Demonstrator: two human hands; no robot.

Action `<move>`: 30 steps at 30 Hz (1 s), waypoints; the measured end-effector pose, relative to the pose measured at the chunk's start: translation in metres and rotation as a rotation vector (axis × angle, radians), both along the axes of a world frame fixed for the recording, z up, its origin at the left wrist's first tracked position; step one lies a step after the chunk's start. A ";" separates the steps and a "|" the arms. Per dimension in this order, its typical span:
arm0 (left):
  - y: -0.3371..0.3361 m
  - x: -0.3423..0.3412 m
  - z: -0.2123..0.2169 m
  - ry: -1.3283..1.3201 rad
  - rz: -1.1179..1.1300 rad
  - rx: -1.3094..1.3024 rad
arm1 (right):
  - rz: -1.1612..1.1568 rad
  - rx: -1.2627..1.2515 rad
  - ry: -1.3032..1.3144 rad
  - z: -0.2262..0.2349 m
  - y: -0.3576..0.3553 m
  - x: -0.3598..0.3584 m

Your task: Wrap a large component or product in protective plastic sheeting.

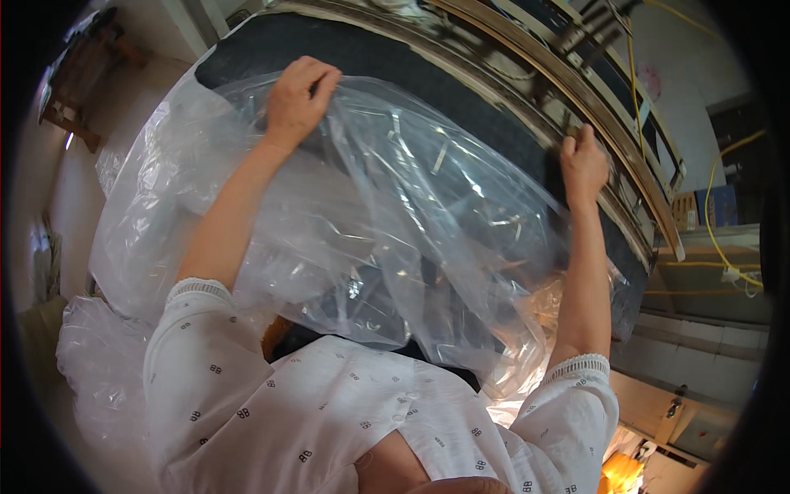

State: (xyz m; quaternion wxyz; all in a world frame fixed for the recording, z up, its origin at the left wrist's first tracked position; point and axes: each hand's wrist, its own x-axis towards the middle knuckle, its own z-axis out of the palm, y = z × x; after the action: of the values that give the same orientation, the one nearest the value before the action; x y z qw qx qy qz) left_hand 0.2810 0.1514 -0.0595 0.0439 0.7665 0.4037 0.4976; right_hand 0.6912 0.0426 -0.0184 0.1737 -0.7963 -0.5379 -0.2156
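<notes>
A large sheet of clear plastic film [411,239] lies in loose, shiny folds over a dark padded surface [370,53] in front of me. My left hand [300,99] is closed at the film's far edge, with fingers and thumb pinching it. Off to the right, my right hand [585,167] is closed in a fist at the far side of the dark surface, close to a wooden rail. The film's edge runs toward that wrist, but what the right fingers hold is hidden. Both arms stretch forward over the film.
A long wooden rail [576,99] and metal framework cross the far right side. Yellow cables [714,198] hang at the right, near a blue box [722,206]. More bunched plastic [103,362] lies at my left. A wooden piece of furniture [74,119] stands at the far left.
</notes>
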 end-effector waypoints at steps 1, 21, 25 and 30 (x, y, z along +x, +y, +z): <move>0.002 -0.001 -0.002 -0.012 0.001 -0.012 | 0.045 0.017 0.000 0.000 0.024 -0.029; 0.011 -0.017 -0.002 -0.121 0.082 -0.147 | 0.521 0.137 0.058 -0.013 0.313 -0.385; 0.032 -0.026 -0.031 -0.010 0.184 -0.212 | 0.557 0.371 0.041 -0.033 0.316 -0.358; 0.021 -0.019 -0.002 0.039 0.151 -0.156 | 0.320 0.158 0.167 -0.009 0.197 -0.234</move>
State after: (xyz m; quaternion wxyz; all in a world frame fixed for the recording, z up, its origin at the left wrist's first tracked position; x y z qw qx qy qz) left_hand 0.2617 0.1723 -0.0619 0.0582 0.7377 0.4985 0.4517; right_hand 0.4575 0.2394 -0.0275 0.3117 -0.6996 -0.6227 -0.1599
